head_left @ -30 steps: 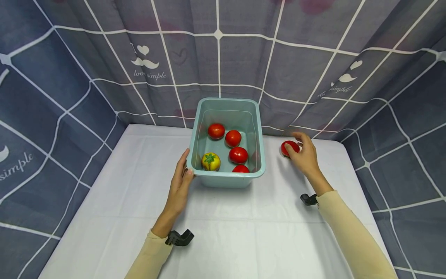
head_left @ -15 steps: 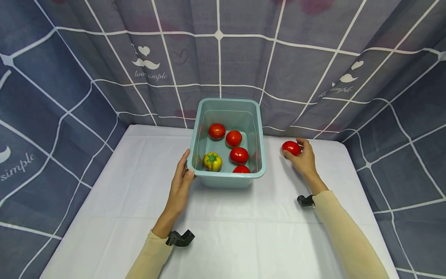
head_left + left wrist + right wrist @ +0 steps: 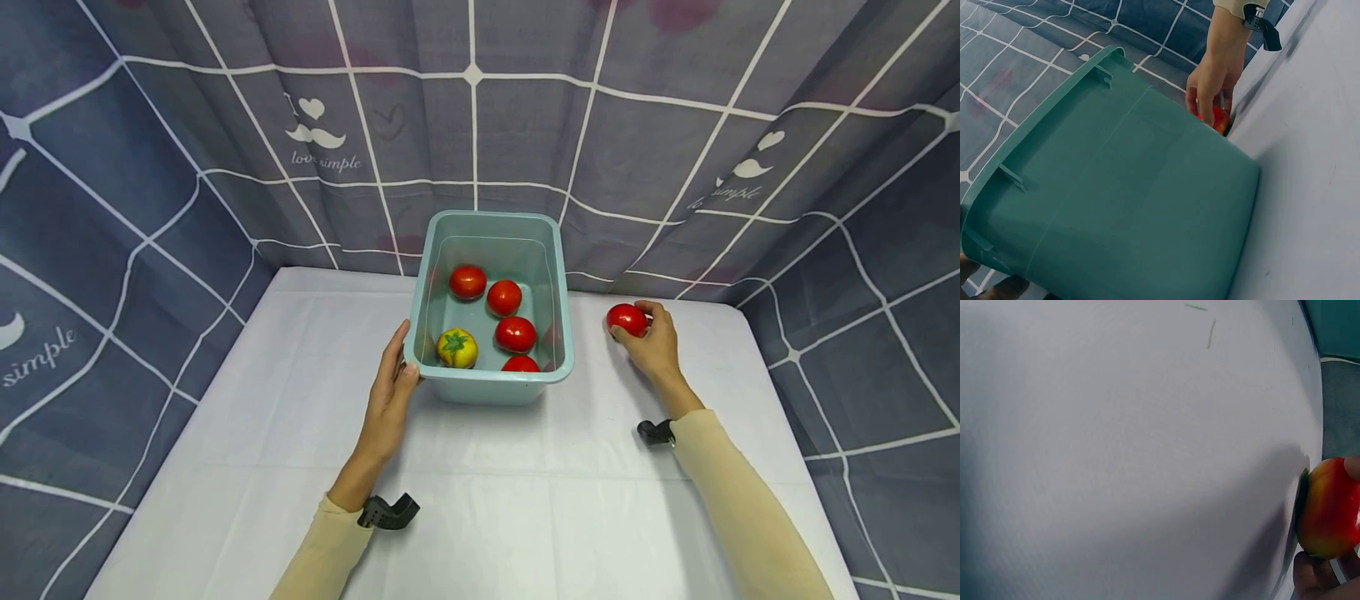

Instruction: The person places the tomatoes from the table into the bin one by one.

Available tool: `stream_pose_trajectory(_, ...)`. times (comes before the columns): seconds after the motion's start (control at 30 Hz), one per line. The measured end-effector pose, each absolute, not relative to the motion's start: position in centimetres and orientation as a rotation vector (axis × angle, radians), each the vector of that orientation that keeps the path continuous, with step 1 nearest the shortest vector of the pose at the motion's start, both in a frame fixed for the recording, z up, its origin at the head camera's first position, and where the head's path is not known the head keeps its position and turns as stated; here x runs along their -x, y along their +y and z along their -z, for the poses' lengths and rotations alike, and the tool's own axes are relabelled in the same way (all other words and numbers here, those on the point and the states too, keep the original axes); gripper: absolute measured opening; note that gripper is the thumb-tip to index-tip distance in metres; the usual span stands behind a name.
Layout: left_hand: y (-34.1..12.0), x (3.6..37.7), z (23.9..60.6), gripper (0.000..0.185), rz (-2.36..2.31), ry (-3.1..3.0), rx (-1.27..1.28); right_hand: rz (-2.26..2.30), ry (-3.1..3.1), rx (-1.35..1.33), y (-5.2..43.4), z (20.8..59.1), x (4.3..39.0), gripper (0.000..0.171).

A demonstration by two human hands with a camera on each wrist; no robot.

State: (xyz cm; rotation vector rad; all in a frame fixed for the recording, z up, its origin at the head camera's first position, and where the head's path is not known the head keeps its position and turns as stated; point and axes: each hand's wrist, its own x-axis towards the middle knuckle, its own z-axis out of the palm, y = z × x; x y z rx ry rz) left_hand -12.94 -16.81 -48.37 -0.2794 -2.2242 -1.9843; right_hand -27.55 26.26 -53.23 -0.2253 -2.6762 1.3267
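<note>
A teal plastic bin stands on the white-covered table, with several red tomatoes and a yellow-green one inside. My left hand holds its near left corner, thumb at the front rim and fingers along the side. To the right of the bin, my right hand grips a red tomato between thumb and fingers. The right wrist view shows that tomato low against the cloth, its yellowish side and a bit of green facing the table.
The white tablecloth spreads in front of the bin. Grey-blue curtains with white grid lines hang behind and along both sides, close to the table's back edge. A black wrist mount sits on the left wrist.
My right hand has shifted slightly back toward me and closed in around the tomato, which shows more fully now. The left hand and the bin have stayed in place.
</note>
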Motion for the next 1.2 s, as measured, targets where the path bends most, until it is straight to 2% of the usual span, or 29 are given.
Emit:
stream_pose_trajectory(0.5,-16.9,12.9,48.3,0.059,1.982,-2.229,0.269,-1.401,-2.584,0.24,25.9,52.3,27.1,0.065)
stream_pose_trajectory(0.9,-16.8,13.0,48.4,0.059,1.997,-2.205,0.287,-1.524,-2.429,0.175,24.4,48.3,25.9,0.062)
stream_pose_trajectory(1.2,-16.8,13.0,48.5,0.059,1.991,-2.194,0.302,-1.651,-2.323,0.026,22.3,45.1,24.9,0.06)
